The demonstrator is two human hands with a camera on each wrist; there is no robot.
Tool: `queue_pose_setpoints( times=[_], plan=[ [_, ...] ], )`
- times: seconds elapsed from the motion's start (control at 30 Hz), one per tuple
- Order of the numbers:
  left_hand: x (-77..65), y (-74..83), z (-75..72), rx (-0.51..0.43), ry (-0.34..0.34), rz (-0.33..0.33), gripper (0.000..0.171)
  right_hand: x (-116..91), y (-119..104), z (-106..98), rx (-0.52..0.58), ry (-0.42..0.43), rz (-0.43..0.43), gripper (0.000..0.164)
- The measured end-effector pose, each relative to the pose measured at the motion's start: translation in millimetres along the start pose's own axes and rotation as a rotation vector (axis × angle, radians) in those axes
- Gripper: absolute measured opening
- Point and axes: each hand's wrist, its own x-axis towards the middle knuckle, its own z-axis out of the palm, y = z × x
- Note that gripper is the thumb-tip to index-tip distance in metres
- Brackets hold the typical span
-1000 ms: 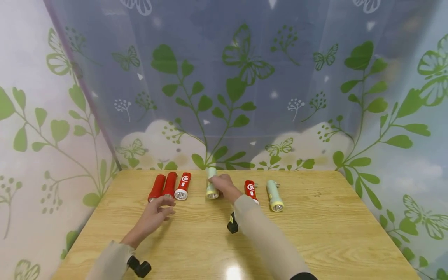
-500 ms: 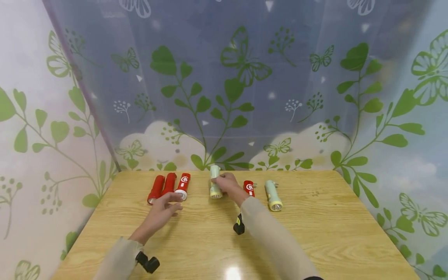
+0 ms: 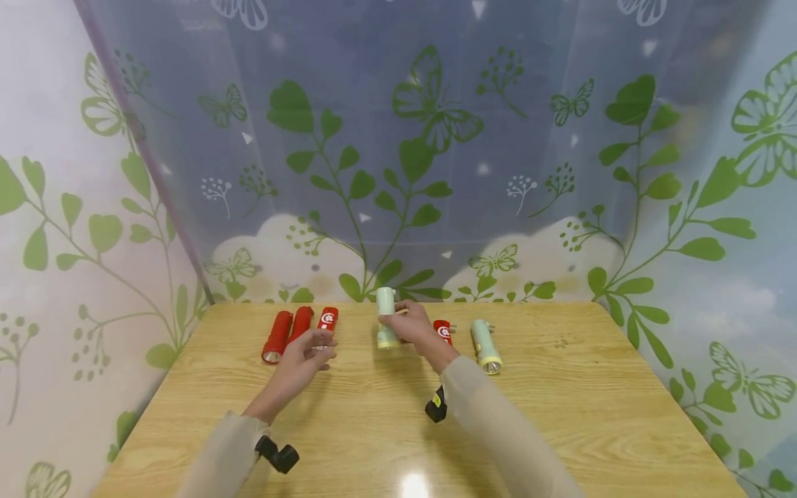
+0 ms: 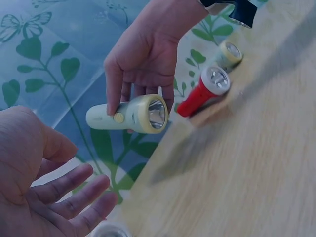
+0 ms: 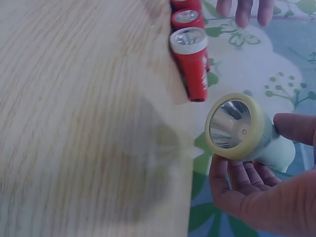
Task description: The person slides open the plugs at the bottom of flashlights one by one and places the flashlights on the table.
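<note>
Pale-green torch point(image 3: 385, 302) clamped btwn thumb & fingers of R hand point(image 3: 416, 329), up off table point(image 3: 373, 415). Long axis runs fore-aft: lens end point(image 3: 387, 344) twd wearer, tail away. L hand point(image 3: 303, 361): fingers loosely bent, slightly apart; white-rimmed red torch point(image 3: 327, 318) just past fingertips. R wrist cam looks into reflector point(image 5: 229, 126); L wrist cam shows switch point(image 4: 119, 118) by R thumb. Vs 1 s ago: pale-green torch higher, L hand further right.

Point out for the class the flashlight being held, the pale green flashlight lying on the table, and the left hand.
Held flashlight point(image 4: 129, 115): left wrist view, on its body.
Lying pale green flashlight point(image 3: 483, 342): head view, on its body.
Left hand point(image 3: 300, 365): head view, on its back.
</note>
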Motion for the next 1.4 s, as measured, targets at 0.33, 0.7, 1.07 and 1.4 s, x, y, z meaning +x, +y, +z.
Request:
queue_pose_setpoints(
  times=[0.33, 0.7, 1.07, 1.4],
  plan=[
    [7.6, 17.7, 14.3, -0.022, -0.013, 0.061, 0.037, -15.0, -10.0, -8.7, -0.013, -0.023, -0.088, 0.051],
    [14.8, 35.5, 25.4, -0.061, -0.003, 0.079, 0.037, -33.8, -19.6, -15.6, -0.023, -0.01, -0.174, 0.049],
    [20.4, 47.5, 34.7, -0.083, -0.017, 0.13, 0.036, -47.4, -20.6, -21.5, -0.037, -0.002, -0.206, 0.05],
    [24.5, 58.0, 44.5, -0.11, -0.009, 0.148, 0.037, -57.1, -15.9, -24.0, -0.056, 0.003, -0.241, 0.049]
  ],
)
